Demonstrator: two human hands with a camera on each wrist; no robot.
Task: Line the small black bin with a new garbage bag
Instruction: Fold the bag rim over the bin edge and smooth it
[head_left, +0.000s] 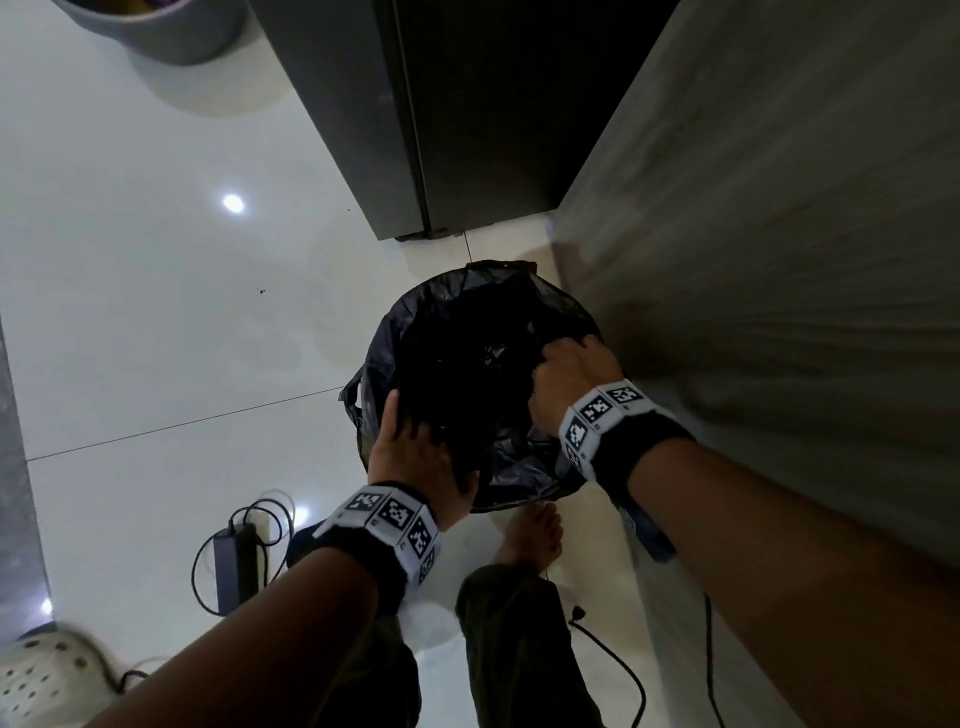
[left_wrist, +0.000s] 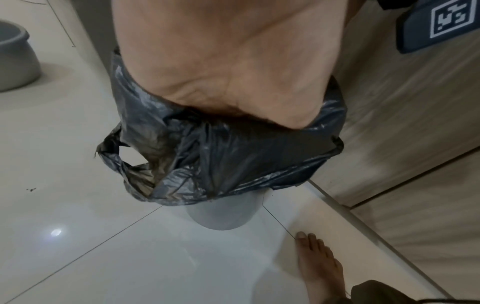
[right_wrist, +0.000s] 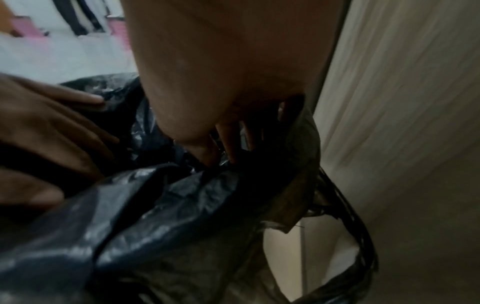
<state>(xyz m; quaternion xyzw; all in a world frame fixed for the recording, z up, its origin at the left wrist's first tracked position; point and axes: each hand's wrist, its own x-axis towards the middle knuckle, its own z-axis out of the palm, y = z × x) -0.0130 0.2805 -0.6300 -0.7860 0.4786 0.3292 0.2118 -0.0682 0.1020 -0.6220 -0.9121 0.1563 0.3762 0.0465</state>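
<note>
Bin (left_wrist: 219, 216) holds black bag (head_left: 415, 332); left hand (head_left: 415, 457) flat inside, right hand (head_left: 571, 384) pinching it.

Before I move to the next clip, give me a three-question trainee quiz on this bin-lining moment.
1. True or false: the black bag is folded over the bin's rim.
2. Which hand reaches into the bag at the side nearest the wooden cabinet: A) left hand B) right hand?
3. Fill in: beside the bin, on the floor, stands a bare ____.

Key: 1 true; 2 B; 3 foot.
</note>
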